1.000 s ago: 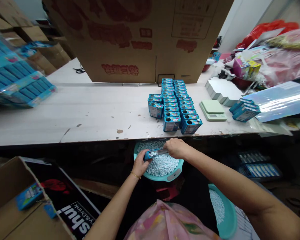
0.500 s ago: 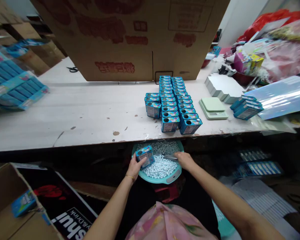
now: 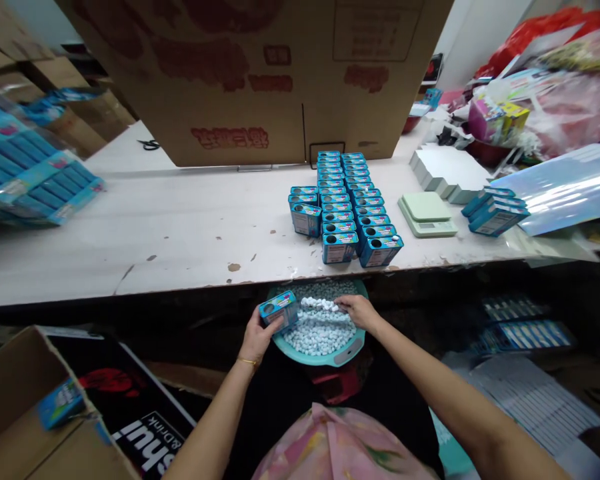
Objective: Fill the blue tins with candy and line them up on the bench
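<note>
My left hand (image 3: 257,337) is wrapped round a small blue box (image 3: 280,308) with a dark round hole in its top, held tilted over the left rim of a teal basin (image 3: 325,361). Small white pellets (image 3: 320,339) fill much of the basin. My right hand (image 3: 361,312) grips one end of a narrow, see-through scoop (image 3: 325,315). A row of pellets (image 3: 316,303) lies along the scoop, whose far end is close to the box. My fingers hide the scoop's handle.
Rows of similar blue boxes (image 3: 339,227) stand on the white table (image 3: 190,233). Right of them are a pale green scale (image 3: 427,215) and several more blue boxes (image 3: 497,212). A large carton (image 3: 280,100) stands behind. An open carton (image 3: 25,413) sits lower left.
My right hand has lifted the scoop out of the pellets, now loaded, and moved slightly left. My left hand has shifted left and tilted the blue box.
</note>
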A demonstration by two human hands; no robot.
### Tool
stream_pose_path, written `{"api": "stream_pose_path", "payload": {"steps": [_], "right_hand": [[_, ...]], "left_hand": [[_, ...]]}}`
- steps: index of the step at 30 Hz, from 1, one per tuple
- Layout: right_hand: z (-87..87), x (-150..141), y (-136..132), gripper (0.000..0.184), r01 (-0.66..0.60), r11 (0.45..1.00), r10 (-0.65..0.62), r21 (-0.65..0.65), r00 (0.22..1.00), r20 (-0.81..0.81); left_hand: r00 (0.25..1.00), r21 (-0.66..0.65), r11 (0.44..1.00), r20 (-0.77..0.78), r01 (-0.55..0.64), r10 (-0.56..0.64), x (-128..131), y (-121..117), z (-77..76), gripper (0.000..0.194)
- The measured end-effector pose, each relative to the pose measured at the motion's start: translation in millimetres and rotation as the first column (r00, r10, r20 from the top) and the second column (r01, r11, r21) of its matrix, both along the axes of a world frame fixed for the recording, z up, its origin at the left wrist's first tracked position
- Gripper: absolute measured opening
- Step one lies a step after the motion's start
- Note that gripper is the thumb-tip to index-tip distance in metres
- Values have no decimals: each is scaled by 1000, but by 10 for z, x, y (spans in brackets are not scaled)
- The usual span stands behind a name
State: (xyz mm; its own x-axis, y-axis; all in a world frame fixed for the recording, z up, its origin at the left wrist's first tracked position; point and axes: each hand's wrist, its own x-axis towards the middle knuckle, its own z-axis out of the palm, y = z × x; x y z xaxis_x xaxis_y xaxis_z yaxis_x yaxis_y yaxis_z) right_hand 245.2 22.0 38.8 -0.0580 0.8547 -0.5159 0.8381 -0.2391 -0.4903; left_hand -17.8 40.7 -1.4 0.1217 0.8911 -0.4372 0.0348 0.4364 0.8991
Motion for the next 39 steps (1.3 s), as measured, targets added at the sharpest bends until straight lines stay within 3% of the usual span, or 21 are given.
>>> {"api": "stream_pose_path", "payload": {"steps": [6, 10, 14, 18, 22, 27, 30, 34, 37, 39], "right_hand": [[587, -21, 234, 29, -107, 994, 106, 39, 994, 4], [866, -195, 383, 32, -266, 964, 266, -18, 958, 107], [1078, -382, 485, 36, -401, 910, 414, -105, 868, 275], [1226, -518, 543, 33, -454, 872, 489, -182, 790, 371], [1281, -641, 563, 30, -513, 839, 536, -178, 729, 425], [1355, -774, 613, 30, -535, 827, 549, -174, 702, 454], [1419, -663, 613, 29, -521, 839, 528, -154, 715, 459], [1298, -204, 421, 32, -445, 885, 452, -138, 748, 486], [933, 82, 182, 35, -347, 919, 392, -186, 764, 513], [604, 97, 43, 34, -296, 933, 359, -204, 796, 487]], "left_hand": [[965, 198, 965, -229, 172, -125, 116, -11, 15, 40], [922, 191, 943, -332, 273, -199, 265, -32, 72, 38], [894, 181, 933, -389, 311, -222, 299, -35, 77, 38], [892, 219, 917, -390, 333, -230, 285, -31, 23, 37], [907, 244, 915, -358, 322, -223, 300, -28, -43, 37], [925, 256, 919, -312, 301, -216, 325, -11, -56, 36], [944, 230, 940, -270, 254, -189, 292, -7, -11, 37], [983, 153, 977, -130, 151, -131, 212, -42, 7, 40], [998, 20, 998, 18, 60, -60, 217, -102, -67, 43], [995, -96, 995, 101, -17, 27, 282, -144, -137, 46]]}}
